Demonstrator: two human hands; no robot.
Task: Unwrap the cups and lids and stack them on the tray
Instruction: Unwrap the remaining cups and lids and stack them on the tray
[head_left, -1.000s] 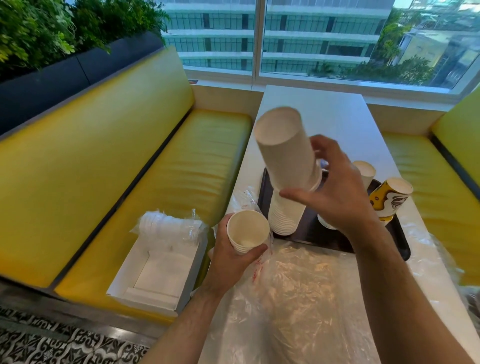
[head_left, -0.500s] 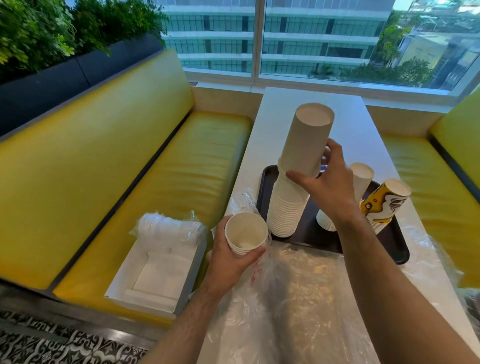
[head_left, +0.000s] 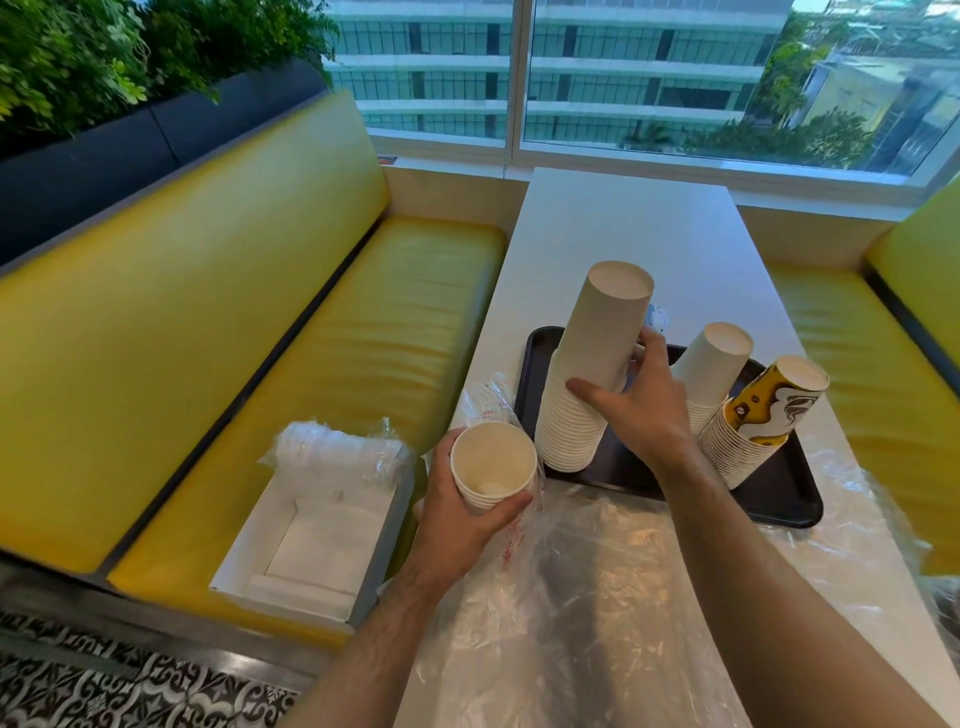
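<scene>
1. Covering the near end of the white table (head_left: 623, 228), a crumpled sheet of clear plastic wrap (head_left: 597, 597) lay spread under both forearms.
2. On the yellow bench (head_left: 363, 338) to the left, an open white cardboard box (head_left: 311, 551) sat with a clear bag of plastic lids (head_left: 332, 452) resting across its far edge.
3. The left hand (head_left: 457, 514) grasped a short nested stack of white paper cups (head_left: 493, 467), mouths up, fingers and thumb curled round the sides; it was held at the table's left edge, just short of the tray.
4. A scrap of printed clear wrapper (head_left: 488, 405) stood bunched just behind that stack, beside the tray's near-left corner.
5. The right hand (head_left: 639, 410) reached over the dark brown tray (head_left: 779, 499), thumb and fingers curved round the tall stack of white cups (head_left: 587, 374), which stood upside down on the tray's left side and leaned slightly right at the top.
6. Farther right on the tray stood a second inverted white cup stack (head_left: 711, 364), partly hidden behind the hand.
7. At the tray's right edge an inverted stack topped by a yellow patterned cup (head_left: 769, 410) tilted to the right.
8. Beyond the table, a window (head_left: 649, 73) showed buildings and trees, and green plants (head_left: 104, 52) filled a dark planter behind the bench.
</scene>
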